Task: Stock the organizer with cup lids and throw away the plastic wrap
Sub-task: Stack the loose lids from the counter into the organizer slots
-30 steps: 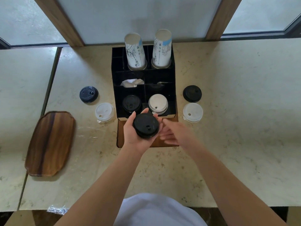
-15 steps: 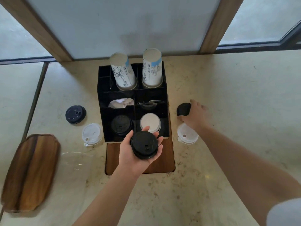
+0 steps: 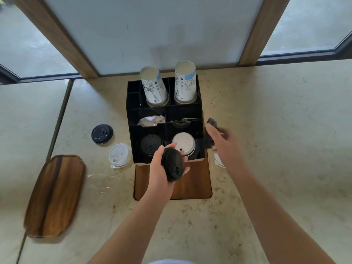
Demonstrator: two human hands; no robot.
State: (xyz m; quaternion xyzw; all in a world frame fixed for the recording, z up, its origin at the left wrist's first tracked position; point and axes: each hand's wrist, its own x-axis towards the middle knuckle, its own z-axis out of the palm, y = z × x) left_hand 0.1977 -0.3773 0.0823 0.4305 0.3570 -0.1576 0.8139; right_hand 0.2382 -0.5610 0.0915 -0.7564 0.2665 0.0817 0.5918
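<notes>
A black organizer [image 3: 133, 147] stands on a wooden board at the counter's back. Its front left compartment holds black lids [image 3: 150, 144], its front right compartment white lids [image 3: 182, 142]. My left hand [image 3: 160, 172] grips a stack of black lids [image 3: 172, 164], tilted, just in front of the organizer. My right hand [image 3: 222, 143] is beside the organizer's right wall, lifted and blurred, holding a black lid [image 3: 211, 123]. A white lid [image 3: 217, 161] lies half hidden under that hand. Left of the organizer lie a black lid [image 3: 102, 133] and a white lid [image 3: 119, 154].
Two stacks of upside-down paper cups [image 3: 155, 86] fill the organizer's back compartments; crumpled napkins [image 3: 151, 121] sit in the middle one. A wooden tray [image 3: 55, 195] lies at the left near a seam in the counter [image 3: 276, 130]. A window wall closes off the back.
My right hand has picked the black lid off the counter at the right and lifted it toward the organizer. My left hand's stack has tilted. The camera has moved closer.
</notes>
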